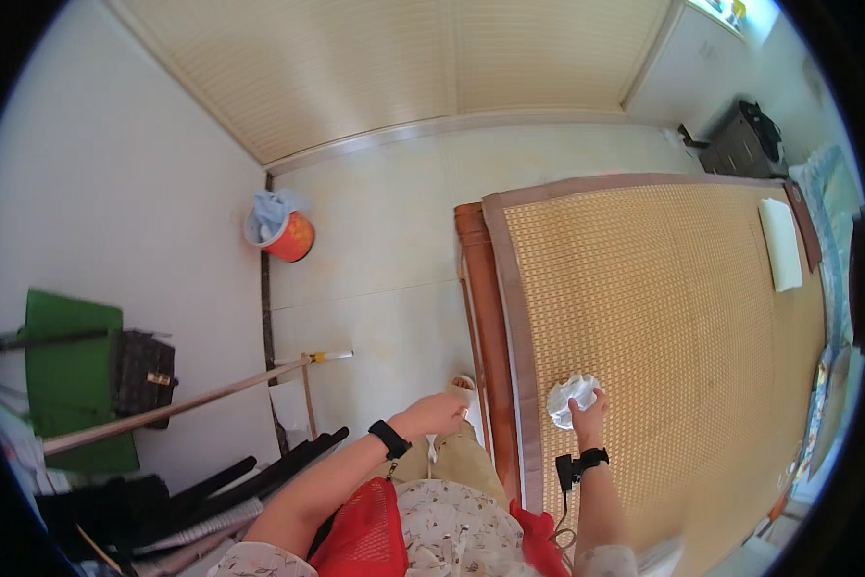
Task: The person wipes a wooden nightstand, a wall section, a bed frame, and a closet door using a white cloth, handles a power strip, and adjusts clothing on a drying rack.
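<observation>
A round, translucent white thing with a ruffled edge (569,397), like a thin plastic cap, is at the near left part of the woven bed mat (663,288). My right hand (590,415) grips its right side, thumb and fingers closed on it. My left hand (434,414) hangs in front of my body, left of the bed, over my legs. Its fingers are curled together, and whatever they may hold is hidden. Black bands circle both my wrists. A red mesh bag (365,534) hangs by my left forearm.
A wooden bed frame (490,337) edges the mat. A folded white cloth (780,244) lies at its far right. On the floor stands a red bin (291,238) with a bag in it. At left, a clothes rack (182,401) holds dark clothes beside a green bag (72,375).
</observation>
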Tool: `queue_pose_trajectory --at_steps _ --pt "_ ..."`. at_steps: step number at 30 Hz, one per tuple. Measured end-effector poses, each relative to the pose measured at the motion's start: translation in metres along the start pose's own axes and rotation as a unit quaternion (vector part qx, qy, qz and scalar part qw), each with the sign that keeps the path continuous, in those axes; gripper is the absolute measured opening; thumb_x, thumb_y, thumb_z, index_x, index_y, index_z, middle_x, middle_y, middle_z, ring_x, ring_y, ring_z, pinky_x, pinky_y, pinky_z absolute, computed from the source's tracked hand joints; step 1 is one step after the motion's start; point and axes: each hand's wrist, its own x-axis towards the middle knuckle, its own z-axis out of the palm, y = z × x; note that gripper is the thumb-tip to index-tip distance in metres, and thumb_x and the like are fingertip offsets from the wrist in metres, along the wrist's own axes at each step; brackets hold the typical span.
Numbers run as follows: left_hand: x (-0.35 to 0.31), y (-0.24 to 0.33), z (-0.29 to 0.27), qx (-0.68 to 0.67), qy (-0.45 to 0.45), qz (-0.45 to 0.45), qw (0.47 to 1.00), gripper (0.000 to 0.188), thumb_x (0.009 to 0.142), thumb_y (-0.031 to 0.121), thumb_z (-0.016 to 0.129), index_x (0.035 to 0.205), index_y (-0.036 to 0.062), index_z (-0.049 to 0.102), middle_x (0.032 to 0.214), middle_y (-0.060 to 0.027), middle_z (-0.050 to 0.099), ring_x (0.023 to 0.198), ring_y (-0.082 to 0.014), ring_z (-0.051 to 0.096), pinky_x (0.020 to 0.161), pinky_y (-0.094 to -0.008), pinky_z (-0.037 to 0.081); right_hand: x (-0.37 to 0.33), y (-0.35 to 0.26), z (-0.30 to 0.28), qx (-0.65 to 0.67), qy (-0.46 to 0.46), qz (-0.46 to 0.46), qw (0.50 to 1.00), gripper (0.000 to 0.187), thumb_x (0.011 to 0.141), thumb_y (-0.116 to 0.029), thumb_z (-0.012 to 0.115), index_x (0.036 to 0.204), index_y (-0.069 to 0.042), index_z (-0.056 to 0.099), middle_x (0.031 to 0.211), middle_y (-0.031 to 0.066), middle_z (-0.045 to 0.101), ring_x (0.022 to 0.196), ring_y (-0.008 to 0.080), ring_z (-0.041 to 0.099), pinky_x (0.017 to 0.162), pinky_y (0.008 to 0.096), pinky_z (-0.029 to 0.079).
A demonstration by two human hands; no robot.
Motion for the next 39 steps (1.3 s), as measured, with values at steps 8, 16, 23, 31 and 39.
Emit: queue_pose_trajectory --at_steps 8,16,23,31,39 --pt "-0.030 -0.060 -0.080 0.010 0.096 -0.047 0.994 0.030 0.094 0.021 0.065 0.117 0.0021 0.070 0.107 -0.0216 0.073 0.105 -0.0422 0.068 0.091 -0.0507 0.055 -0.040 -0.046 0.073 -0.006 0.038 0.052 0.998 0.064 0.077 -0.010 0.085 0.128 0.001 0.048 0.132 0.0278 0.042 0.126 0.0493 0.046 0.108 0.0543 0.043" --pt "-0.031 -0.073 -0.122 0.120 0.333 -0.083 0.932 0.042 0.094 0.013 0.069 0.132 -0.0017 0.060 0.132 -0.0228 0.064 0.122 -0.0423 0.061 0.105 -0.0486 0.051 -0.120 -0.129 0.138 0.088 -0.231 -0.159 0.956 0.048 0.073 -0.004 0.084 0.117 -0.002 0.065 0.114 0.0158 0.069 0.106 0.0342 0.068 0.094 0.0454 0.056" --pt "-0.032 -0.058 -0.131 0.147 0.379 -0.135 0.904 0.051 0.096 0.026 0.071 0.137 0.0002 0.056 0.126 -0.0225 0.068 0.117 -0.0412 0.065 0.100 -0.0473 0.054 -0.117 -0.161 0.128 0.139 -0.083 -0.145 0.976 0.052 0.073 -0.002 0.084 0.120 -0.003 0.062 0.114 0.0151 0.070 0.103 0.0322 0.070 0.091 0.0438 0.058" --pt "-0.047 -0.101 -0.098 0.157 0.342 -0.259 0.889 0.021 0.098 0.028 0.067 0.098 0.0073 0.069 0.088 -0.0165 0.076 0.087 -0.0390 0.073 0.078 -0.0520 0.057 -0.146 -0.158 0.109 0.100 -0.181 -0.047 0.977 0.047 0.075 -0.013 0.086 0.117 -0.004 0.067 0.109 0.0144 0.075 0.101 0.0286 0.073 0.090 0.0415 0.058" --pt "-0.068 0.022 -0.001 -0.140 0.061 -0.071 0.986 0.036 0.103 0.027 0.063 0.131 0.0037 0.065 0.115 -0.0220 0.073 0.107 -0.0393 0.070 0.093 -0.0461 0.056 -0.165 -0.167 0.034 0.118 -0.241 -0.058 0.962 0.042 0.076 -0.006 0.085 0.115 -0.005 0.069 0.103 0.0106 0.076 0.095 0.0241 0.073 0.088 0.0376 0.058"
